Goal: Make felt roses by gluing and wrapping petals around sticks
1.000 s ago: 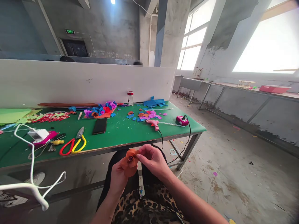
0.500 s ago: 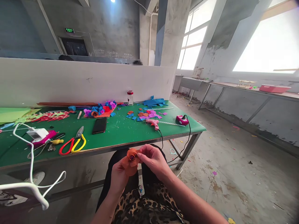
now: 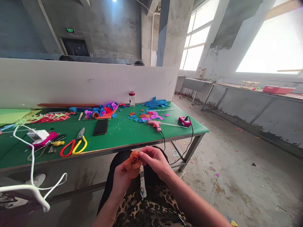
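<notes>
An orange paper flower (image 3: 134, 157) with a dark purple centre is held above my lap, in front of the table edge. My left hand (image 3: 121, 176) grips its lower left side, fingers closed on the paper. My right hand (image 3: 155, 160) pinches the flower's right edge between thumb and fingers. On the green table (image 3: 127, 135) beyond lie a pink glue gun (image 3: 155, 125) and a scatter of blue, orange and purple paper pieces (image 3: 151, 116). Finished-looking paper flowers (image 3: 101, 110) in blue, purple and red are heaped to the left of those pieces.
Scissors (image 3: 75, 145) with red and yellow handles and a black phone (image 3: 100, 127) lie on the left half. A red-lidded jar (image 3: 132, 99) stands by the white partition (image 3: 94, 78). A magenta power socket (image 3: 184, 121) sits at right, its black cord hanging down.
The flower has tilted slightly and shifted a little to the right between my hands. Both hands keep their hold; the table's things have not moved.
</notes>
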